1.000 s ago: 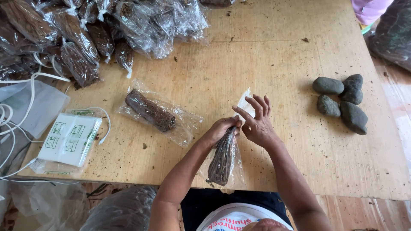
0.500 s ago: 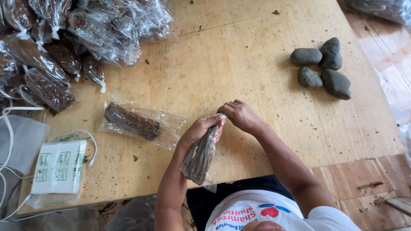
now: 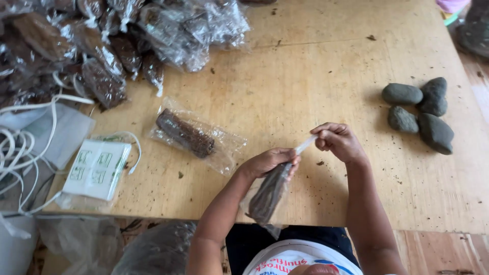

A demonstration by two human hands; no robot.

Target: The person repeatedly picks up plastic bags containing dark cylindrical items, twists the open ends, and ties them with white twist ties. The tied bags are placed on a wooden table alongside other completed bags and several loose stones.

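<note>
**A:** What's biggest from where you sit?

**B:** I see the pale wooden surface [image 3: 326, 66] filling the view. At its far left corner lies a heap of clear plastic packets of dark brown material [image 3: 107, 46]. Nearer me, one flat clear packet with a dark brown block inside [image 3: 191, 135] lies alone, just left of the hands. At the left edge sits a white rectangular package with green-outlined panels [image 3: 97, 169], with white cords [image 3: 25, 142] looped beside it. Four grey rounded stones [image 3: 420, 113] cluster at the right, well apart from the hands.

**A:** And the hands?

**B:** The left hand [image 3: 269, 162] has its fingers closed around the neck of a narrow clear bag of dark brown material [image 3: 267, 196], which hangs tilted over the near edge. The right hand [image 3: 337, 142] pinches the bag's twisted clear top [image 3: 304, 145] between closed fingers, drawn out taut between both hands.
</note>
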